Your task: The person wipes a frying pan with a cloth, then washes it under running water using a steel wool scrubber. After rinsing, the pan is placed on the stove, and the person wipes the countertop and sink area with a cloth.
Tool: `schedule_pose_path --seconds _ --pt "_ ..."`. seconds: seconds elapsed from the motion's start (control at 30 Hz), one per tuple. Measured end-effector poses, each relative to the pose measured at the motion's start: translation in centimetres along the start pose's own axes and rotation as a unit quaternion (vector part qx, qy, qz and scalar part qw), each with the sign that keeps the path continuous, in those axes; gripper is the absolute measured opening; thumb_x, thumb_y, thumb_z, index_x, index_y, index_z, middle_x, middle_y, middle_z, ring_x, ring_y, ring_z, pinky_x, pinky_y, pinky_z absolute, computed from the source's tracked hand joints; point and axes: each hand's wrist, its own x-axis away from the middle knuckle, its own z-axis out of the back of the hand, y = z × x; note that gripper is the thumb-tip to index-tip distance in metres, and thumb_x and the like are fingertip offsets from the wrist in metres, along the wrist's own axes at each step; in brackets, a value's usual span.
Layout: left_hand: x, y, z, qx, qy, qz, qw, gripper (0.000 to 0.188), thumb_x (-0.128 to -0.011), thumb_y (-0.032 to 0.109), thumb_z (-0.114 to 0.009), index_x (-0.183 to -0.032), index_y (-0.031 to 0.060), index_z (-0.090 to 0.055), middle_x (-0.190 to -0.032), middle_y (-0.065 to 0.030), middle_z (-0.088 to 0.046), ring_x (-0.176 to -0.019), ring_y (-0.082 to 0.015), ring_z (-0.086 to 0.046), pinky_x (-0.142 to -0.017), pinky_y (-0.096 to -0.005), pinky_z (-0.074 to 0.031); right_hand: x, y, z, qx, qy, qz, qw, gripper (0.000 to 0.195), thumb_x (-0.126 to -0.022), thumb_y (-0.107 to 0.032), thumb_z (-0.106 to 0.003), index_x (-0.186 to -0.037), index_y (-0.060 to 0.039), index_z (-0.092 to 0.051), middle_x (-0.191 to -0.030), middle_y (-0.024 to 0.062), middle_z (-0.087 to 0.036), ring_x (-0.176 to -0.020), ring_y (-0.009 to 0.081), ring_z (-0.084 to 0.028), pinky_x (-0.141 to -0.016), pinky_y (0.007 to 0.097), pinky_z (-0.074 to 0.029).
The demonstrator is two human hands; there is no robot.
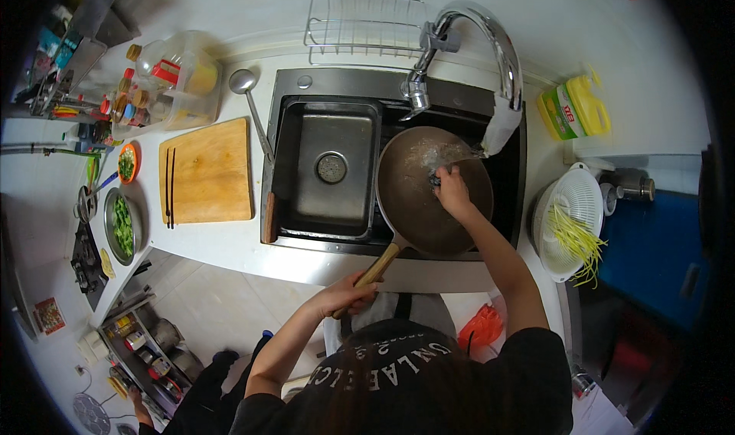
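My left hand (347, 297) is closed around the wooden handle (373, 272) of a brown frying pan (425, 217), which rests over the right basin of the sink. Inside the pan, my right hand (452, 189) grips a small dark scrubber, mostly hidden by the fingers; its exact kind is unclear. Water runs from the chrome faucet (508, 62) into the pan, just above that hand. The faucet's outlet has a pale wrapping. To the left lies the bare metal sink basin (333, 205) with its drain.
Left of the sink are a metal ladle (243, 81), a cutting board (221, 174) with chopsticks and a bowl of greens (123, 225). A colander (583, 188) with yellow-green stalks and a yellow jug (574, 108) stand right. Another person's hand (135, 396) shows at lower left.
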Motion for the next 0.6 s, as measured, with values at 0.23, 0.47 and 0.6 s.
schedule_pose_path --seconds 0.23,0.47,0.6 --pt "0.4 1.2 -0.8 -0.009 0.01 0.028 1.0 0.036 -0.094 0.022 -0.057 -0.123 0.0072 -0.042 -0.067 0.003 -0.04 -0.048 -0.0058 -0.036 -0.042 -0.02 -0.03 -11.2 12.5 -12.0 -0.278 0.19 -0.214 0.917 0.018 -0.082 0.001 -0.057 -0.099 0.0003 -0.053 -0.104 0.015 -0.055 -0.09 0.0317 -0.056 -0.077 0.0383 -0.046" --pt "0.5 1.5 -1.1 -0.053 0.047 0.031 0.997 0.032 -0.095 0.022 -0.055 -0.121 0.0064 -0.045 -0.064 0.0042 -0.04 -0.045 -0.0059 -0.035 -0.041 -0.0204 -0.029 -9.9 -2.1 -11.6 -0.228 0.264 0.063 0.935 0.024 -0.079 0.002 -0.056 -0.102 -0.0063 -0.055 -0.088 0.0126 -0.059 -0.076 0.0233 -0.06 -0.069 0.0339 -0.048" --pt "0.1 1.1 -1.4 -0.051 0.046 0.021 0.997 0.031 -0.094 0.022 -0.056 -0.119 0.0065 -0.045 -0.064 0.0039 -0.041 -0.045 -0.0053 -0.035 -0.04 -0.0204 -0.029 -3.5 -6.1 -7.8 -0.3 0.054 0.208 0.929 0.025 -0.077 0.003 -0.058 -0.1 -0.0066 -0.056 -0.093 0.0135 -0.061 -0.084 0.0311 -0.06 -0.074 0.0382 -0.048"
